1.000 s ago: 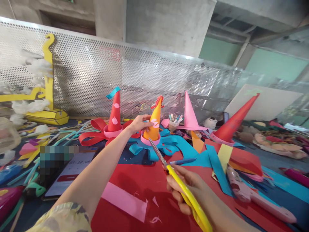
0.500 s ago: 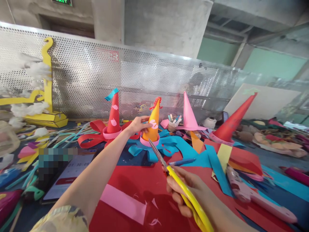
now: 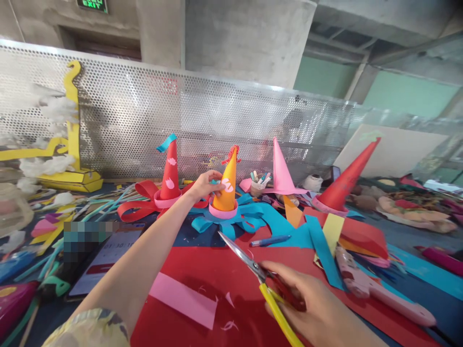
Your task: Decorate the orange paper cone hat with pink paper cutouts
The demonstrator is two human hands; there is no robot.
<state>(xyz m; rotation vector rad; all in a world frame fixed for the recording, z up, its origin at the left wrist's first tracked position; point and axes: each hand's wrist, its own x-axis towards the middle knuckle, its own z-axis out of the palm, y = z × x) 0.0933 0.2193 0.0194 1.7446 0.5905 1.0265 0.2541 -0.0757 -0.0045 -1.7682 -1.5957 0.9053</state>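
Observation:
My left hand [image 3: 209, 185] reaches forward and grips the left side of an orange paper cone hat [image 3: 228, 200], its fingertips at a pale pink cut-out [image 3: 228, 185]. A red fringed strip tops the cone, and a pink band with blue paper loops [image 3: 231, 226] rings its base. In my right hand [image 3: 300, 294] are scissors [image 3: 278, 308] with yellow and red handles. Their blades are together and point up and left, over the red paper sheet [image 3: 181, 262], apart from the hat. A pink paper strip [image 3: 184, 299] and small pink scraps lie on that sheet.
A red cone hat [image 3: 170, 173] stands at left, a pink one [image 3: 282, 173] and another red one [image 3: 347, 178] at right. A pen [image 3: 269, 241], pink glue gun [image 3: 376, 289] and phone [image 3: 104, 260] lie nearby. Behind runs a perforated metal panel [image 3: 217, 111].
My right hand has drawn the scissors back and down, so their tips have moved off the orange hat's base. My left hand stays on the hat.

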